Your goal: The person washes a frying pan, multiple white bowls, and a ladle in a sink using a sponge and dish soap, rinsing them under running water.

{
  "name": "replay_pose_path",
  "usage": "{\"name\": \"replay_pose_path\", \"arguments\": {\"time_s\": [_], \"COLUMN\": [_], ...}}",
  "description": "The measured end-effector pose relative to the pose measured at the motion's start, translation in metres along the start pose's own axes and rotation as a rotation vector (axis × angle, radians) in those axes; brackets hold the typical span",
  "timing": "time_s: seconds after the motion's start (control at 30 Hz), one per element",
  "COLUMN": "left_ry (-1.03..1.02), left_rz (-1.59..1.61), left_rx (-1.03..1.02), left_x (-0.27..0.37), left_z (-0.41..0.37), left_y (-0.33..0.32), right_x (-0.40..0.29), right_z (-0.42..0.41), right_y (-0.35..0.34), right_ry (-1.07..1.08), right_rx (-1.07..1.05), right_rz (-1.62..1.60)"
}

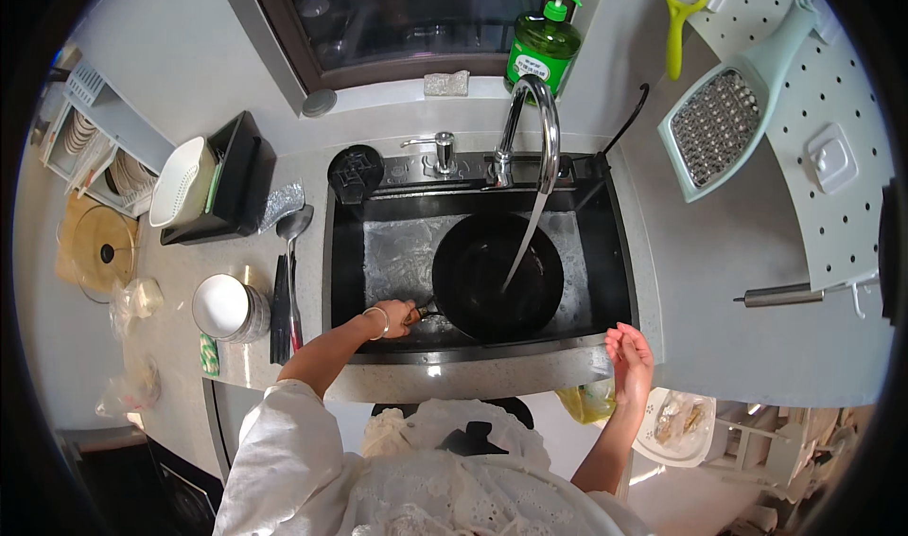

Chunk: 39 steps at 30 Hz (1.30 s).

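A black wok [468, 287] sits in the dark kitchen sink [347, 252], tilted a little. Water streams into it from the curved chrome faucet [550, 131]. My left hand [392, 319], with a bangle at the wrist, grips the wok's handle [424, 312] at the pan's left side. Raised over the sink's front right corner, my right hand [630, 355] holds nothing, its fingers bent and loosely together near the counter edge.
Left of the sink lie a metal ladle [292, 252], stacked white bowls [221, 309] and a black bin [237, 181] with a white basket [183, 185]. Green dish soap [545, 46] stands on the windowsill. A grater [723, 117] and a peeler [679, 28] hang at right.
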<state>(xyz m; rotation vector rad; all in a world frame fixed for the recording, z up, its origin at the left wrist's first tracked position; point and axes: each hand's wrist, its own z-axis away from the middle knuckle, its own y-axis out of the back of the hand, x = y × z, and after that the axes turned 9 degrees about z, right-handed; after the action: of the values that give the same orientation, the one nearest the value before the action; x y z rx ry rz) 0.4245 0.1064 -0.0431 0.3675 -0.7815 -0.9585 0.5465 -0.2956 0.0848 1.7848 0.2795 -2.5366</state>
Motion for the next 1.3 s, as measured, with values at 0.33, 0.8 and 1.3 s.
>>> {"name": "replay_pose_path", "arguments": {"time_s": [0.33,0.8,1.3], "left_ry": [0.272,0.604,0.150], "left_rz": [0.148,-0.073,0.870], "left_rx": [0.088,1.769,2.117], "left_x": [-0.023,-0.162,-0.135], "left_z": [-0.043,0.264,0.290], "left_y": [-0.055,-0.069,-0.040], "right_x": [0.015,0.108,0.069], "right_z": [-0.035,-0.203,-0.203], "right_y": [-0.066,-0.122,-0.169], "right_ry": [-0.043,-0.340,-0.499], "right_rx": [-0.284,-0.231,-0.296], "right_rz": [0.162,0.131,0.193]}}
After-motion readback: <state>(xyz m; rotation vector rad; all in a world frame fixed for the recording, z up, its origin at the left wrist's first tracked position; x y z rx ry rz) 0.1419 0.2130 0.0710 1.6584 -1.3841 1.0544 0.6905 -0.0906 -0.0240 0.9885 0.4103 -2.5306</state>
